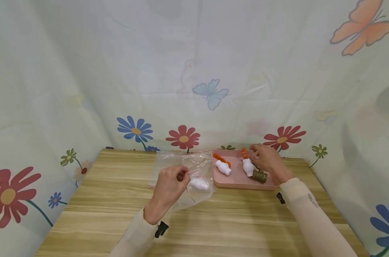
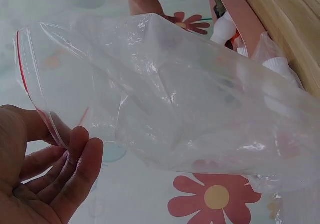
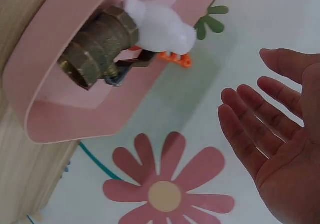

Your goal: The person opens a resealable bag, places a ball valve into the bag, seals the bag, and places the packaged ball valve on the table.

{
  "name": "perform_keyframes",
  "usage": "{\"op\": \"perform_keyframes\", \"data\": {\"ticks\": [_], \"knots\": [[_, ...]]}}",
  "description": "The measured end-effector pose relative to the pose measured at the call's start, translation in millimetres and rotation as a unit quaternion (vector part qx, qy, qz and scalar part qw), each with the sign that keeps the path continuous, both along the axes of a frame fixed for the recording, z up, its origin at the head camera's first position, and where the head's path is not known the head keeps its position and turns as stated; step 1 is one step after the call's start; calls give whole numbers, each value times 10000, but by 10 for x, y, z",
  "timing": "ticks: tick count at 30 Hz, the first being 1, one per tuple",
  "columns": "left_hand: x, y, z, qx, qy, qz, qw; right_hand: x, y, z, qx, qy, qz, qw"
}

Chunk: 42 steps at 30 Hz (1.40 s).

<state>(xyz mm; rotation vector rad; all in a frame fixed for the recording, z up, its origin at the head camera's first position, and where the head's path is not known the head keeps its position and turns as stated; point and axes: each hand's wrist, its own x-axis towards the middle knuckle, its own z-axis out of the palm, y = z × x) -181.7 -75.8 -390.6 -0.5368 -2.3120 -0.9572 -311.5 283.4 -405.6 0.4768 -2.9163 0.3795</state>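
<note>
From afar I see a clear bag (image 2: 150, 94) lined red, pink tray (image 1: 236, 185), bronze-brown fitting (image 1: 259, 176), yellow-brown wood-grained tabletop (image 1: 233, 221) and pale flower-patterned curtain (image 1: 149, 53).

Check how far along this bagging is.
Done, apparently: one white fitting looks bagged beside the pink tray, though I can't tell if it's sealed. In hand: the left hand pinches a clear bag by its red-striped edge; the right hand holds nothing. Remaining, probably: two unbagged white fittings and a brass valve in the tray.

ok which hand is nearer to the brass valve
Right. The right hand is at the right end of the pink tray, close to the brass valve but not touching it; the left hand is left of the tray, pinching a clear bag.
</note>
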Motion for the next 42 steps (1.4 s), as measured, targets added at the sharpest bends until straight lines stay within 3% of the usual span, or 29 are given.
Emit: {"op": "perform_keyframes", "data": {"ticks": [13,24,30,42], "knots": [[0,13,-4,-12,-234,-15,9997,-206,146,-297,15,-785,-236,9966],[0,22,-20,-52,-307,-15,9995,-304,185,-481,179,-759,-35,9969],[-7,22,-23,-46,-343,-12,9994,-357,185,-562,-38,-846,315,9959],[-16,26,-42,8,-571,32,9984,-392,189,-677,-11,-399,610,9973]]}}
